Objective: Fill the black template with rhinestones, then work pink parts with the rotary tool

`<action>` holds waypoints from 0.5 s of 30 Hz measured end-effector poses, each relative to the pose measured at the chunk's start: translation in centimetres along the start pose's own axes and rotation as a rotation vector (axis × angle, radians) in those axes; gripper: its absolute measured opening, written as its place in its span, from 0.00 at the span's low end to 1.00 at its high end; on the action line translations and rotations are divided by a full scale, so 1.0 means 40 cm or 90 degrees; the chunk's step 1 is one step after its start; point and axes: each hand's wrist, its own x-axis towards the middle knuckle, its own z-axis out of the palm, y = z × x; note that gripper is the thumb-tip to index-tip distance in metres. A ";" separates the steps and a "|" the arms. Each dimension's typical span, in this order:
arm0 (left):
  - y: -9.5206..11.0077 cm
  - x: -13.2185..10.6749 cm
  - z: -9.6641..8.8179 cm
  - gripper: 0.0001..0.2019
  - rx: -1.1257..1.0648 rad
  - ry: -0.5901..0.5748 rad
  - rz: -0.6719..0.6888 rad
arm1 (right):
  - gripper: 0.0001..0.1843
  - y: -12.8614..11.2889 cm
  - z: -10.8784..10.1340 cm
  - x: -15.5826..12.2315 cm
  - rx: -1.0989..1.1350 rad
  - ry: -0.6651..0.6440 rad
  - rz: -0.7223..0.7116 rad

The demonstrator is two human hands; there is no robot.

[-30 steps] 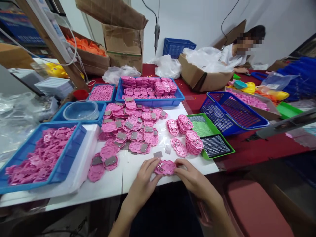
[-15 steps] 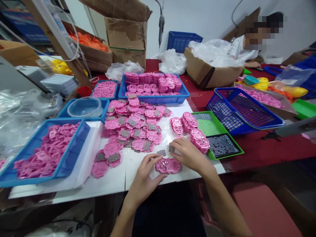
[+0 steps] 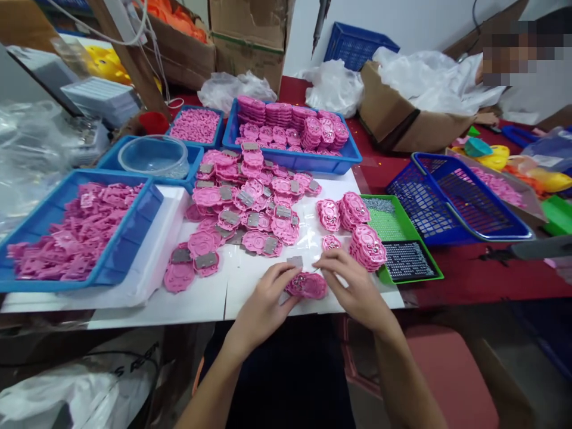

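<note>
A pink plastic shell (image 3: pixel 311 287) with small shiny metal parts at its left end lies on the white table sheet. My left hand (image 3: pixel 268 295) grips its left end between thumb and fingers. My right hand (image 3: pixel 355 289) is just right of the shell, thumb and forefinger pinching a thin, small piece (image 3: pixel 317 267) above its upper edge, apparently a grey metal plate seen edge-on. Another small grey plate (image 3: pixel 295 261) lies just behind the shell, by my left fingertips. A pink shell with metal parts (image 3: pixel 331 243) lies beyond my right hand.
Shells with grey plates are heaped (image 3: pixel 254 208) ahead, and stacked shells (image 3: pixel 367 247) stand right. A green tray (image 3: pixel 435 275) holds screws. Blue trays (image 3: pixel 152 205) of pink parts stand left and behind. A blue basket (image 3: pixel 451 223) is at right; a power screwdriver (image 3: pixel 320 24) hangs above.
My head view has tilted down and shifted. The right hand's plate has turned from flat-facing to a thin edge, close above the shell. My left hand has closed on the shell's end.
</note>
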 end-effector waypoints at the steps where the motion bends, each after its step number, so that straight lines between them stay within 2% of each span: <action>1: 0.000 0.000 0.002 0.24 0.005 -0.001 0.001 | 0.14 -0.011 0.006 -0.010 0.051 -0.039 0.025; 3: 0.001 0.000 0.006 0.25 0.018 0.005 -0.004 | 0.14 -0.023 0.026 -0.020 0.124 -0.096 0.081; 7: 0.000 -0.003 0.007 0.29 0.025 0.017 -0.019 | 0.13 -0.023 0.067 -0.017 0.175 -0.095 0.189; 10: -0.001 -0.004 0.006 0.28 0.029 0.000 -0.013 | 0.07 -0.023 0.077 -0.011 0.121 -0.094 0.191; 15: 0.001 -0.001 0.004 0.21 0.025 -0.003 -0.003 | 0.09 -0.027 0.083 -0.007 0.065 -0.058 0.149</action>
